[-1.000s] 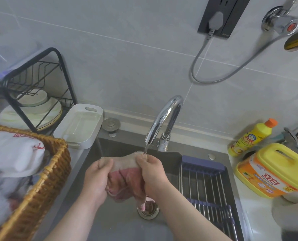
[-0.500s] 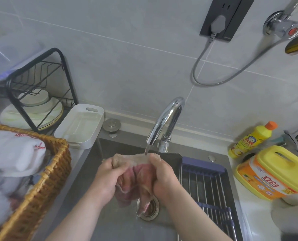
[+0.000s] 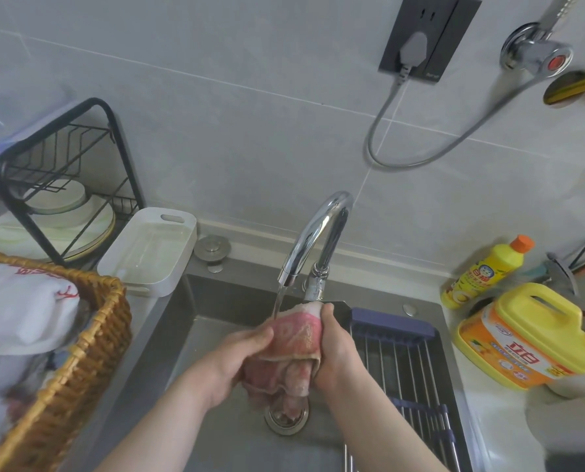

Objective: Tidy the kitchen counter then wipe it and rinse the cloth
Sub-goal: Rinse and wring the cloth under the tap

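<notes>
A wet pink cloth (image 3: 293, 349) is bunched between both hands over the steel sink (image 3: 195, 335). My left hand (image 3: 231, 361) grips its left side and my right hand (image 3: 337, 349) grips its right side, fingers curled over the top edge. Water runs from the chrome tap (image 3: 318, 233) onto the cloth's upper left part. The cloth's lower folds hang above the drain (image 3: 286, 420).
A wicker basket (image 3: 80, 352) with white cloths stands at the left, a white dish (image 3: 148, 250) and a black plate rack (image 3: 63, 185) behind it. A blue-framed drying rack (image 3: 407, 369) spans the sink's right half. Yellow detergent bottles (image 3: 529, 338) stand on the right counter.
Both hands have shifted right with the cloth and turned it, so more of its pink patterned face shows. The water stream now lands on the cloth's left part.
</notes>
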`<act>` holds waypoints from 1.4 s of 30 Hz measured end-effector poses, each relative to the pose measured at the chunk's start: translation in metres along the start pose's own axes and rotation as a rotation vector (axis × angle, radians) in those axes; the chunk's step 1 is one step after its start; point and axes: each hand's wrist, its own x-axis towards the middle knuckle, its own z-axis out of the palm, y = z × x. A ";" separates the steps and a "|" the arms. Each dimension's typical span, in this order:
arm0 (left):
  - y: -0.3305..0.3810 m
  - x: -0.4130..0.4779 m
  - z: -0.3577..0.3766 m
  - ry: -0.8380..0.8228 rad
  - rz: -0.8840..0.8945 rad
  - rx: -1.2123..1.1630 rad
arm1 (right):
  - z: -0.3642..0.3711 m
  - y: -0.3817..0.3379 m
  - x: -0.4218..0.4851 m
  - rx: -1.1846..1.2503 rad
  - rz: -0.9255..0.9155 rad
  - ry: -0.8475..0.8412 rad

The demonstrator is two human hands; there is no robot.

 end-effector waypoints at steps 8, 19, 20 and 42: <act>0.004 -0.008 0.023 0.328 0.233 -0.232 | -0.010 0.021 0.008 -0.123 -0.136 -0.320; -0.002 -0.005 0.008 0.682 0.414 -0.070 | -0.002 0.029 0.004 -0.262 -0.238 -0.307; -0.002 -0.006 0.005 0.669 0.420 -0.064 | 0.001 0.029 0.007 -0.248 -0.206 -0.307; 0.001 0.002 0.010 0.557 0.347 -0.099 | 0.015 0.026 0.003 -0.232 -0.278 -0.056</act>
